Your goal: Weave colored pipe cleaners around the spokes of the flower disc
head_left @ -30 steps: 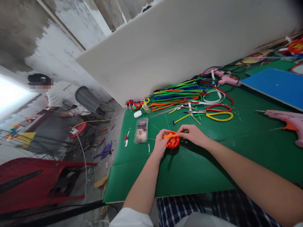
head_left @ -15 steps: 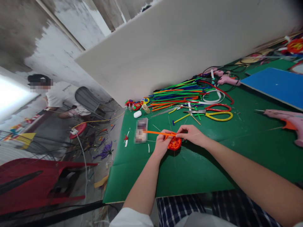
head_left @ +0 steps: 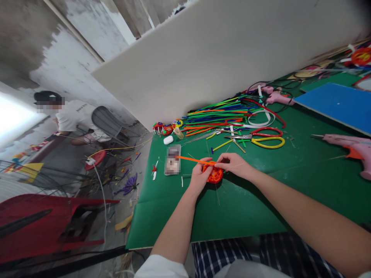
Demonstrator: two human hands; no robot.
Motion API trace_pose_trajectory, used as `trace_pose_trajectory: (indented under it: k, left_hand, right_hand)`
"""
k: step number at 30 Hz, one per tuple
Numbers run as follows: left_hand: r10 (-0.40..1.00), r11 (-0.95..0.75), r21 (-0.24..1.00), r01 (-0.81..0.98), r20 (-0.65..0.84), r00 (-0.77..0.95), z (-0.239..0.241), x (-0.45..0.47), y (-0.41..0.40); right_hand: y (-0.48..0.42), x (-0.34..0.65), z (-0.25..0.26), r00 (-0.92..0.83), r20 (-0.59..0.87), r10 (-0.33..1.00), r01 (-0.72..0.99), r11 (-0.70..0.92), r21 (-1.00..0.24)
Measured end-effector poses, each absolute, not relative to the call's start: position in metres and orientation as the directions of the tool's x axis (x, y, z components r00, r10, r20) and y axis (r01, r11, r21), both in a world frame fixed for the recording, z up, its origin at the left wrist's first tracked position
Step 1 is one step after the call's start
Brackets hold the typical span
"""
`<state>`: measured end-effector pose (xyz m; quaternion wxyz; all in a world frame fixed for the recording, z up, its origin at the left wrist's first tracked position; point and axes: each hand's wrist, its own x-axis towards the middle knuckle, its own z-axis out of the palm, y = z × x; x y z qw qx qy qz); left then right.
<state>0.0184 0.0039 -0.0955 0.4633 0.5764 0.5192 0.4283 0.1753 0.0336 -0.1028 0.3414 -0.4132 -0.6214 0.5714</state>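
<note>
My left hand (head_left: 199, 175) is closed round the left side of a small red-orange woven disc (head_left: 215, 175) with thin spokes sticking out, just above the green table (head_left: 232, 208). My right hand (head_left: 236, 165) pinches an orange strip (head_left: 194, 160) at the disc's top edge. The strip's free end reaches left, over a small blurred card (head_left: 173, 160).
A pile of coloured strips (head_left: 217, 114) lies at the back beside scissors (head_left: 242, 136) and yellow (head_left: 268, 143) and red loops. Pink glue guns (head_left: 352, 148) lie right, by a blue sheet (head_left: 337, 104). A white board (head_left: 220, 54) stands behind. Another person (head_left: 69, 116) sits far left near a red chair (head_left: 43, 220).
The orange strip, folded short over the disc a second ago, has been drawn out to the left. The disc has shifted slightly right between my hands.
</note>
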Motion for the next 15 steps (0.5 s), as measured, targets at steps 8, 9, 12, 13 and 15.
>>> trace_pose_trajectory:
  k: [8, 9, 12, 13, 15]
  left_hand:
    - [0.992, 0.052, 0.974, 0.220, -0.076, 0.101, -0.0945, 0.0194, 0.0031]
    - [0.992, 0.056, 0.972, 0.229, -0.079, 0.094, -0.0951, 0.0193, 0.0033]
    - [0.994, 0.074, 0.970, 0.233, -0.091, 0.064, -0.0957, 0.0194, 0.0035]
    - [0.993, 0.084, 0.971, 0.223, -0.100, 0.062, -0.0954, 0.0197, 0.0033]
    - [0.990, 0.105, 0.974, 0.199, -0.122, 0.074, -0.0944, 0.0204, 0.0025]
  right_hand:
    - [0.0324, 0.1768, -0.1003, -0.423, -0.017, 0.906, 0.138, 0.047, -0.989]
    - [0.0324, 0.1769, -0.1004, -0.425, -0.010, 0.905, 0.144, 0.057, -0.988]
    - [0.0330, 0.1768, -0.1010, -0.429, 0.019, 0.903, 0.155, 0.094, -0.984]
    - [0.0331, 0.1767, -0.1008, -0.433, 0.033, 0.901, 0.152, 0.109, -0.982]
    - [0.0329, 0.1763, -0.0988, -0.444, 0.065, 0.893, 0.143, 0.143, -0.979]
